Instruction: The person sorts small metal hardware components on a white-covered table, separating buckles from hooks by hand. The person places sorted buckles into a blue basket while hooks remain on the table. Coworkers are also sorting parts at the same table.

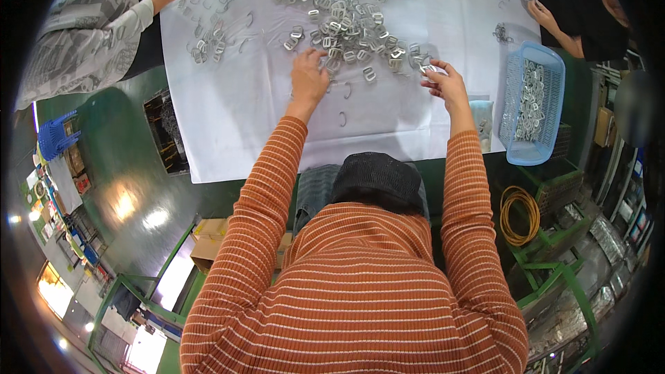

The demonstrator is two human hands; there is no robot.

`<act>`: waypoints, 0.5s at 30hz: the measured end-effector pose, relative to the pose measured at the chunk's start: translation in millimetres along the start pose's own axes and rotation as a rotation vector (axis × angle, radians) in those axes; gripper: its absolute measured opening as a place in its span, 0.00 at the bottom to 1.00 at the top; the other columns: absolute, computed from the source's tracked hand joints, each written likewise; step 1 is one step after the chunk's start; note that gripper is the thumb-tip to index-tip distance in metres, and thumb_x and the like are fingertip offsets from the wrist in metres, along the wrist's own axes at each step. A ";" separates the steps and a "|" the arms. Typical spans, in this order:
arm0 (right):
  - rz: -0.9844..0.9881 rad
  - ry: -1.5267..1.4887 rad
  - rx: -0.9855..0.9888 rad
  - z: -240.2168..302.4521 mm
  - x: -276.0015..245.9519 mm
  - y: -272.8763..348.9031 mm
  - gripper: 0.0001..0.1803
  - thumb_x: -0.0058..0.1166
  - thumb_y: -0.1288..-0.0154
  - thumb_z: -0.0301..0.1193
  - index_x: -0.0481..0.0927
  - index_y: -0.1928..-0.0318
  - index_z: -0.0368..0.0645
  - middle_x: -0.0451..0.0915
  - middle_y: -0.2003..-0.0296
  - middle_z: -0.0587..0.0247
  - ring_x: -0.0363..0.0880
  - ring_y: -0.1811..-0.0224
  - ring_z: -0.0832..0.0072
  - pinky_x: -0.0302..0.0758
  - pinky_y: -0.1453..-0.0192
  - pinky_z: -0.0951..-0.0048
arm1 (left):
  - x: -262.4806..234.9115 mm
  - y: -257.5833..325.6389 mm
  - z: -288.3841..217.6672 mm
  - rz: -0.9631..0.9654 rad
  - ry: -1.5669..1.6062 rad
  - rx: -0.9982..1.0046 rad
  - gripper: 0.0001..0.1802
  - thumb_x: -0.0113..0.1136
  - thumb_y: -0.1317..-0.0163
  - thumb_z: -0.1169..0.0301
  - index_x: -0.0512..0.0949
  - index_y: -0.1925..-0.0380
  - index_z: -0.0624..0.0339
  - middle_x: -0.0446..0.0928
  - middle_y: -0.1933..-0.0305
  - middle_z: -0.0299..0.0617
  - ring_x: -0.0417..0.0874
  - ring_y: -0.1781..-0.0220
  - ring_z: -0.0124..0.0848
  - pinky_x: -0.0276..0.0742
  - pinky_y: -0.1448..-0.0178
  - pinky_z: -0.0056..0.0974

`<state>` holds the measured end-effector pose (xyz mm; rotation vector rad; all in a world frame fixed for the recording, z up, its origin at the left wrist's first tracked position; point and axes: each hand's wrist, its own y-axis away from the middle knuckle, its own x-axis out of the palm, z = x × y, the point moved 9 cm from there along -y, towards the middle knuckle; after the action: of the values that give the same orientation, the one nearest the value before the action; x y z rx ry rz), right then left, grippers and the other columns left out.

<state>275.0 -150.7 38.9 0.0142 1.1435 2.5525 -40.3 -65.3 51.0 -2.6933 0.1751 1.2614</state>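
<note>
The right grip [447, 86] pinches a metal buckle [427, 68] beside the loose pile [346, 24]; whether the left grip [309, 79] holds anything, I cannot tell. Buckles look light, stiff and slick, best taken by the rim, though neighbours crowd in. A blue basket [530, 156] sits rightward on the worktop [235, 131].

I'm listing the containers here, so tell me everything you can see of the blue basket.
The basket is light blue, seemingly plastic, oblong with rounded corners, an open top and perforated walls. It sits at the right edge of the white table, long sides running roughly up the picture, and holds many silvery buckles. Nobody touches it; what supports it is unclear.
</note>
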 end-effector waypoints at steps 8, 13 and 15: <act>-0.071 0.148 -0.207 -28.3 -30.3 -12.1 0.16 0.57 0.46 0.31 0.76 0.56 0.43 0.82 0.65 0.62 0.81 0.68 0.75 0.71 0.67 0.77 | 63.4 -13.4 -75.2 0.215 0.008 0.185 0.16 0.60 0.52 0.74 0.76 0.60 0.56 0.73 0.52 0.43 0.72 0.50 0.42 0.69 0.46 0.43; -0.299 0.734 -0.450 23.0 -8.6 -24.6 0.14 0.57 0.52 0.30 0.80 0.61 0.50 0.78 0.61 0.62 0.78 0.59 0.67 0.74 0.57 0.67 | 93.9 -48.1 -108.8 0.179 -0.092 0.112 0.18 0.60 0.50 0.70 0.74 0.56 0.55 0.72 0.51 0.42 0.71 0.50 0.41 0.69 0.48 0.43; -0.236 0.686 -0.487 34.6 19.7 -41.4 0.15 0.56 0.50 0.31 0.79 0.59 0.53 0.76 0.60 0.63 0.75 0.55 0.64 0.73 0.53 0.64 | 118.9 -49.4 -116.0 0.290 -0.134 0.186 0.18 0.60 0.50 0.70 0.74 0.56 0.55 0.74 0.53 0.42 0.73 0.53 0.42 0.71 0.51 0.42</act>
<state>274.2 -94.0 29.6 -1.1080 0.6129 2.5978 131.1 -44.1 37.4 -2.4788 0.6515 1.4169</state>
